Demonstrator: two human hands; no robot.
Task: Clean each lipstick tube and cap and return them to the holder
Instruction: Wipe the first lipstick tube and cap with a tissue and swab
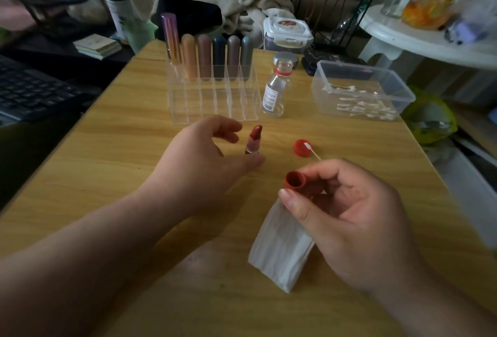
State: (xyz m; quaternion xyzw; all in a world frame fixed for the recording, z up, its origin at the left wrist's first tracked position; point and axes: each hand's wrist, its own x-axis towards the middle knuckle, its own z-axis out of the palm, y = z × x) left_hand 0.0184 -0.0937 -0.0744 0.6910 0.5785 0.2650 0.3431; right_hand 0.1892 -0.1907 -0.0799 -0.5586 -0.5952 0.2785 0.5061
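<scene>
- keyboard (32, 91) far left, well apart from the work; not in the way
- holder (215, 105) stands at back-centre of the table (107, 175); six capped lipsticks (205, 54) fill its rear row; front slots hold nothing; can't tell which of the six are already cleaned
- left hand (204, 159) loosely cupped beside the lipstick tube (254, 140); thumb tip at its base, fingers apart from it; no grip visible
- lipstick tube upright on the table just in front of the holder, uncapped, bullet out; not returned yet
- bottle (275, 91) open, just beside the holder's right end; likely knock risk when slotting; its red lid (301, 148) lies nearer, cotton swab (312, 149) tip over it
- right hand (355, 218) pinches the lipstick cap (295, 182), mouth up; tissue (282, 250) under the thumb; held or just lying, can't tell
- my read: mid-cycle on this one; left: finish the cap, recap, slot
- swab box (363, 91) right, well apart
</scene>
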